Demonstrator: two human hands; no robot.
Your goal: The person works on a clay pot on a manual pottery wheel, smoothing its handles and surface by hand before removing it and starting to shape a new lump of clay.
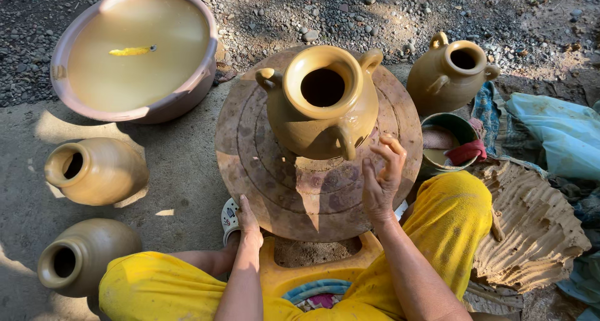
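Note:
A wet tan clay jar with small handles stands upright on a round brown turntable. My right hand hovers just right of the jar's lower side, fingers spread and holding nothing. My left hand rests on the turntable's near-left edge, fingers pressed against the rim. My knees in yellow cloth flank the wheel.
A large basin of muddy water sits far left. Two handleless clay jars stand at left, a handled jar at far right. A small bowl with rags and crumpled cardboard lie right.

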